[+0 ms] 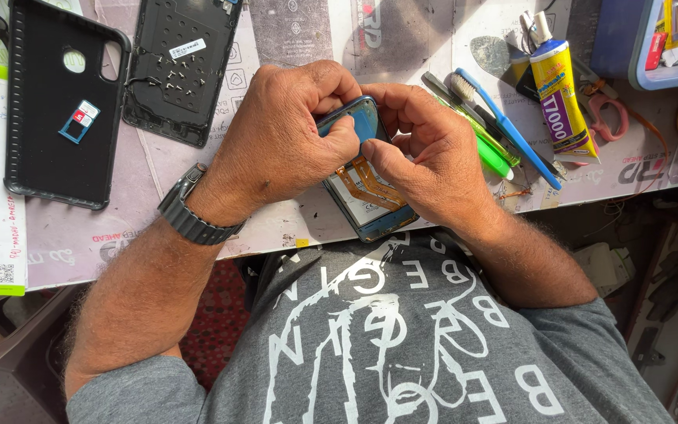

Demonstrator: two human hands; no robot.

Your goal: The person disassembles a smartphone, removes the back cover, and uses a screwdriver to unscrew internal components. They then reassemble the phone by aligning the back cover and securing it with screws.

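A pale work mat (292, 228) covers the bench, and everything sits around the opened phone (370, 206) held near its front edge. Far to the left of the phone lies a black phone case (41, 149), inside facing up, with a small blue and red card tray (80, 120) resting in it. Nearer the phone on that side, a dark back panel (178, 78) lies flat with tiny screws (170, 78) scattered on it. To the right of the phone stands out a yellow glue tube (563, 106), pointing away from the person, and between it and the phone lie a blue toothbrush (508, 129) and a green pen-like tool (492, 153), side by side.

The left hand (276, 145), with a dark watch (190, 212) on its wrist, is curled around the phone's far end, fingers closed on its blue edge. The right hand (425, 157) grips the phone from the other side, its thumb pressed down beside the orange ribbon cables (370, 184) that cross the phone's open back. The phone tilts up off the mat between both hands.
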